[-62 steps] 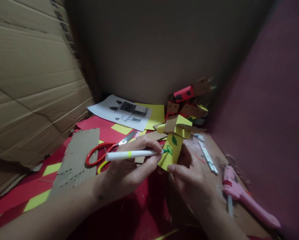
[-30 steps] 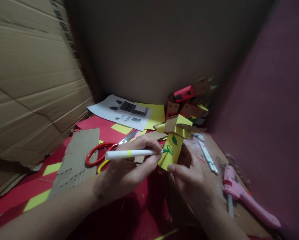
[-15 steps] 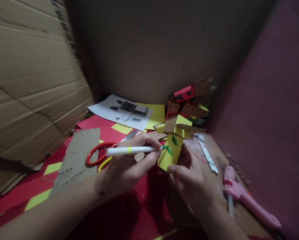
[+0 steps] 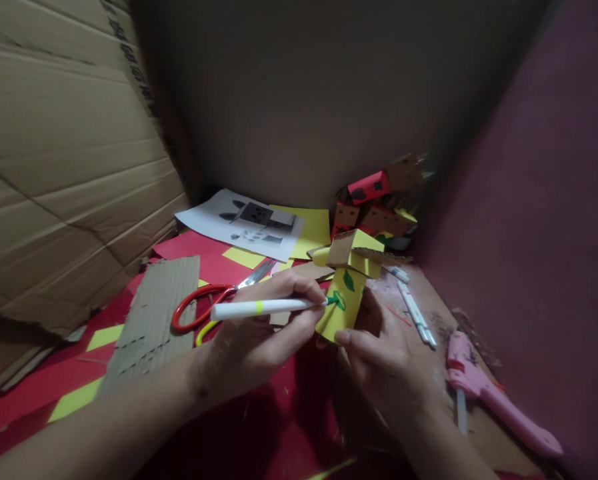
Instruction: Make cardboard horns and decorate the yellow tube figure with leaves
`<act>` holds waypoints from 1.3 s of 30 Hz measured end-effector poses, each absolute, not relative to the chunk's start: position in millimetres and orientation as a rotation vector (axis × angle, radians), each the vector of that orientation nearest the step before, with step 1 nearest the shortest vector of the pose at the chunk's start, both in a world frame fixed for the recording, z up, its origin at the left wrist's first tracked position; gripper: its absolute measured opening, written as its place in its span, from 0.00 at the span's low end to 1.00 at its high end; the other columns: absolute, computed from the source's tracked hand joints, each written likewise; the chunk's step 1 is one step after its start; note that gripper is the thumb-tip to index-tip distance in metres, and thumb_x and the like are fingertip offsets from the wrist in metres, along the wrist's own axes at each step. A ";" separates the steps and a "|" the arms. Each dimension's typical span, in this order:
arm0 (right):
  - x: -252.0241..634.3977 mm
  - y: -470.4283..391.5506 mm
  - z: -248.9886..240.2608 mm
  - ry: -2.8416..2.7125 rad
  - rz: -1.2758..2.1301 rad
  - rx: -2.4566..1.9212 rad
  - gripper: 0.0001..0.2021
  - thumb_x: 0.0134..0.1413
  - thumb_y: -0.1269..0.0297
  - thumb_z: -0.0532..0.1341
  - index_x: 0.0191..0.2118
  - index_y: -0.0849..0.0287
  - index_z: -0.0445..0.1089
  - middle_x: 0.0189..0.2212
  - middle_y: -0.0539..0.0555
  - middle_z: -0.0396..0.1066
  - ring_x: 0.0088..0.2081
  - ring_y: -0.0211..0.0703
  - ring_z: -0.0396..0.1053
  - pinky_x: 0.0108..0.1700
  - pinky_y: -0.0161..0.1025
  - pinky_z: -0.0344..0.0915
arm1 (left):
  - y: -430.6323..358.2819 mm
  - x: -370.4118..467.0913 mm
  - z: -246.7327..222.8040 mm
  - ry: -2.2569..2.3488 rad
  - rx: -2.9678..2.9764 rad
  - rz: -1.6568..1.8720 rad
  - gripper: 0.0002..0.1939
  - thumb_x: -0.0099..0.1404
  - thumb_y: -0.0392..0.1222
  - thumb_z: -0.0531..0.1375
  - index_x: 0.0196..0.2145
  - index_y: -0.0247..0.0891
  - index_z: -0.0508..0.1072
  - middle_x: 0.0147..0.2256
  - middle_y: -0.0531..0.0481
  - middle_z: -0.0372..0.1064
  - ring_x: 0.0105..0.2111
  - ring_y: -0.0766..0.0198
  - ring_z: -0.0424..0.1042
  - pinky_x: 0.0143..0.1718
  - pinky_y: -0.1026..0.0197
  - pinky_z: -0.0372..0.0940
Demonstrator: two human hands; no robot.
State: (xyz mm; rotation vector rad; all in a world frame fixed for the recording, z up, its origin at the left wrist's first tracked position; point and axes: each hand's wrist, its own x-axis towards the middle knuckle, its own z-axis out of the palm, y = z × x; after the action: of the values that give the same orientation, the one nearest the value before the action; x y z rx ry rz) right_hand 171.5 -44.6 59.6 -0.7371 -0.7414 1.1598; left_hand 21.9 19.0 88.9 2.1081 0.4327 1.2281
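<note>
My left hand (image 4: 269,327) grips a white felt-tip marker (image 4: 259,307) with a yellow-green band. The marker's green tip rests on a yellow paper-covered cardboard figure (image 4: 329,327), at a green leaf outline on its lower part. A darker, filled leaf (image 4: 349,281) sits just above that outline. With thumb and fingers, my right hand (image 4: 379,347) pinches the figure's lower end and holds it tilted. The figure's upper block (image 4: 359,250) is yellow with bare cardboard on one side. My right fingers are partly hidden behind it.
Red-handled scissors (image 4: 203,303) lie left of the marker near a cardboard strip (image 4: 151,320). Behind are a printed sheet (image 4: 213,213) and yellow paper (image 4: 316,230). At right lie white markers (image 4: 416,313) and a pink glue gun (image 4: 503,407). Red and cardboard pieces (image 4: 371,189) stand at the back.
The marker tip has shifted slightly right and down over the lower leaf, with green filling part of it. My right hand and the figure have stayed nearly still.
</note>
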 end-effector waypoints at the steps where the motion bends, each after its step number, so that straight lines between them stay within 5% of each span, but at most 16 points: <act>1: 171.7 -44.6 59.2 -0.738 1.164 -0.735 0.24 0.34 0.75 0.69 0.42 0.54 0.71 0.39 0.52 0.71 0.40 0.49 0.69 0.43 0.46 0.67 | 19.0 21.9 88.6 0.442 2.113 1.237 0.05 0.63 0.31 0.57 0.34 0.39 0.71 0.31 0.53 0.70 0.31 0.67 0.70 0.34 0.64 0.68; 31: 171.9 -45.1 57.3 -0.756 1.164 -0.706 0.24 0.33 0.76 0.69 0.42 0.53 0.72 0.37 0.50 0.71 0.37 0.44 0.67 0.35 0.38 0.66 | 22.2 22.2 85.6 0.463 2.099 1.281 0.05 0.64 0.31 0.57 0.35 0.39 0.71 0.31 0.54 0.70 0.32 0.67 0.70 0.33 0.64 0.66; 39: 170.8 -47.1 58.2 -0.781 1.183 -0.691 0.20 0.35 0.77 0.68 0.38 0.54 0.71 0.30 0.48 0.71 0.29 0.39 0.67 0.30 0.37 0.65 | 20.6 21.0 85.7 0.430 2.122 1.233 0.06 0.64 0.31 0.57 0.36 0.39 0.71 0.32 0.55 0.70 0.31 0.69 0.69 0.34 0.66 0.66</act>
State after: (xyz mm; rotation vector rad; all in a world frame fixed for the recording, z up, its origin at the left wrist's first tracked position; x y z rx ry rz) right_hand 170.8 -47.1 58.2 -0.6915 -0.7812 1.1828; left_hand 21.0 20.6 85.7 2.1220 0.4297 1.2326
